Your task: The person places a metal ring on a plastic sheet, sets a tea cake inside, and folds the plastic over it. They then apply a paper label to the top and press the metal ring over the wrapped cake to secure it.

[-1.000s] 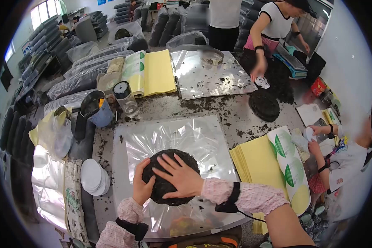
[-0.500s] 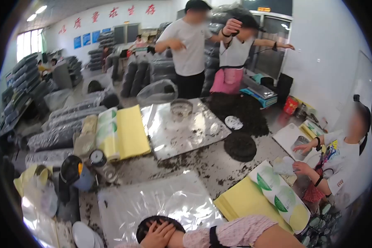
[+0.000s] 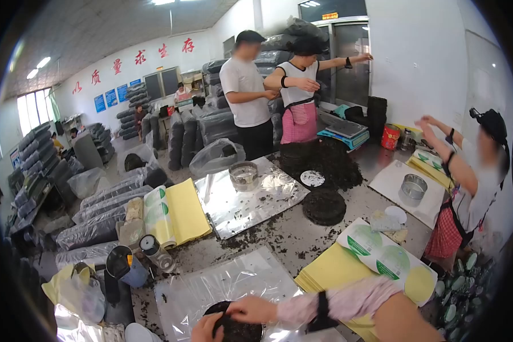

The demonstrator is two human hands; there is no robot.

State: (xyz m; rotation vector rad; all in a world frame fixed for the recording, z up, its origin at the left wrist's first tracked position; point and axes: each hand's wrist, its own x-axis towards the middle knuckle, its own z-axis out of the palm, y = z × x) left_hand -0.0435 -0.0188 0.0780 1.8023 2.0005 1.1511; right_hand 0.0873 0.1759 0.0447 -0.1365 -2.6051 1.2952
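- The dark round cake (image 3: 242, 332) lies on a clear plastic sheet (image 3: 225, 285) at the bottom of the view, partly cut off by the frame.
- The left hand (image 3: 206, 329) is at the cake's left rim, also cut off below; whether its grip is apart or clamped on the cake, I cannot tell.
- The right hand (image 3: 253, 310) reaches in over the cake's upper edge, its grip apart and the fingers loosely bent.
- Right of the plastic sheet, a stack of yellow paper (image 3: 319, 271) lies on the surface (image 3: 290, 244), partly covered by green-and-white printed wrappers (image 3: 382, 251).
- Left of the sheet stand a blue bucket (image 3: 134, 272) and, just beside it, a clear jar with a dark lid (image 3: 159, 253).
- Farther back, a metal ring (image 3: 244, 176) sits on a shiny sheet (image 3: 256, 199) strewn with dark crumbs.
- To that sheet's right are a second dark cake (image 3: 324, 207), a white disc (image 3: 312, 179) and a heap of loose dark material (image 3: 333, 162).
- Two people stand side by side beyond the surface, one with an arm stretched out; a third person, at right, has both arms raised.
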